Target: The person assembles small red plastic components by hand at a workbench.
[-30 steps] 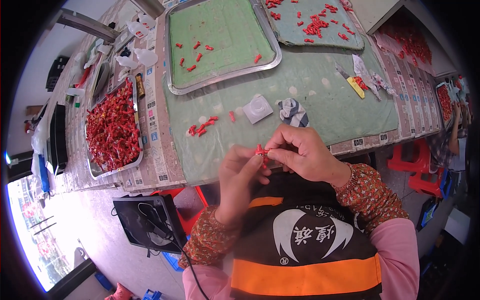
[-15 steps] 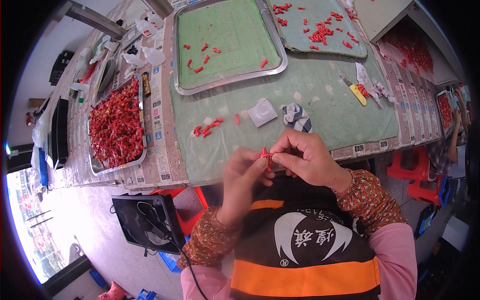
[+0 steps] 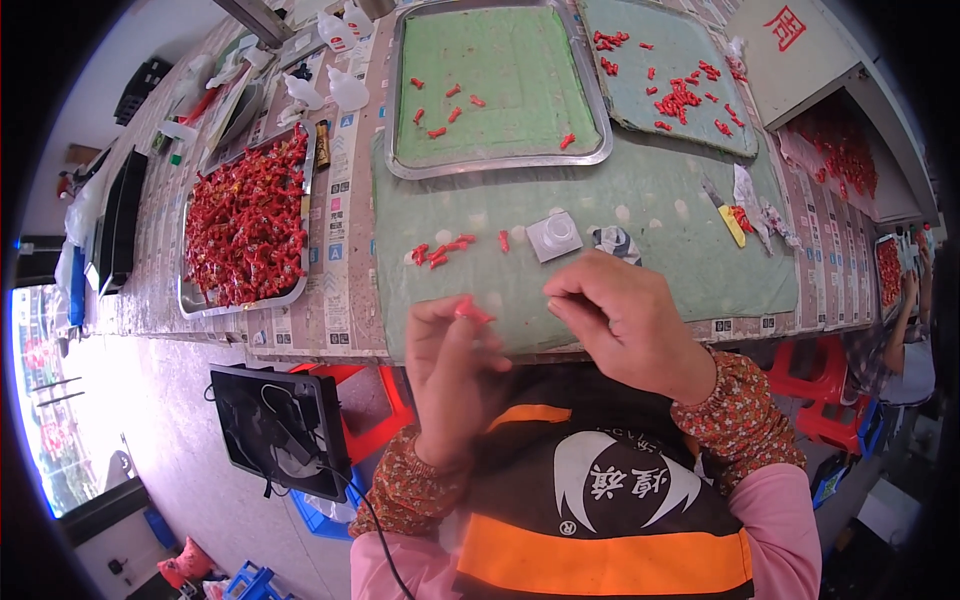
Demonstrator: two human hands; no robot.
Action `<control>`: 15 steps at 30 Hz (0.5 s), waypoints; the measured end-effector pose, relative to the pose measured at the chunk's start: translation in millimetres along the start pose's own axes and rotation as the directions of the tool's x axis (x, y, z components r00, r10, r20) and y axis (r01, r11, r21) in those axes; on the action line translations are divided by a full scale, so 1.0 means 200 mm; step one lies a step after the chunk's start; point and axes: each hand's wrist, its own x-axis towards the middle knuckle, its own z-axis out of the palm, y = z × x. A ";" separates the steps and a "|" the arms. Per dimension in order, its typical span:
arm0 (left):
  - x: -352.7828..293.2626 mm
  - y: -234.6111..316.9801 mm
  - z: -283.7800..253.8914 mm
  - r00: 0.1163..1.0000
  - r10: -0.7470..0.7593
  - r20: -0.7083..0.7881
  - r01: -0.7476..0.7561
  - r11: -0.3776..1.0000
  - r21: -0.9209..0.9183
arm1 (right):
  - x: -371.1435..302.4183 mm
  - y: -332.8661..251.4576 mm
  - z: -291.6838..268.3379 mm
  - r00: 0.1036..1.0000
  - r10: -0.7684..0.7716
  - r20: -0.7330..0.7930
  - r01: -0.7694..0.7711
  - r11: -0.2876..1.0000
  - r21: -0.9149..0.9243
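Red piece (image 3: 474, 311) in its thumb and fingers, the left hand (image 3: 446, 352) now stands apart from the right hand (image 3: 632, 315), whereas both held it a moment earlier. The right fingers are narrowed, any content impossible to tell, and that hand partly covers a striped cloth (image 3: 616, 243); a grey block (image 3: 553, 236) sits beyond its fingertips, loose red pieces (image 3: 439, 254) beyond the left.

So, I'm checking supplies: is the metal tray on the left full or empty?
Full, or nearly: red pieces are heaped across the tray, hiding its bottom.
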 end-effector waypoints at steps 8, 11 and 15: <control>0.01 0.04 -0.12 0.986 0.144 -0.089 -0.140 0.989 0.054 | 0.22 0.05 0.31 0.972 -0.232 0.049 0.219 0.802 -0.555; 0.00 0.03 -0.15 0.985 0.155 -0.068 -0.151 0.986 0.066 | 0.29 0.08 0.41 0.976 -0.208 0.065 0.194 0.692 -0.695; -0.01 0.02 -0.18 0.986 0.148 -0.078 -0.140 0.986 0.093 | 0.32 0.11 0.48 0.977 -0.202 0.073 0.188 0.639 -0.746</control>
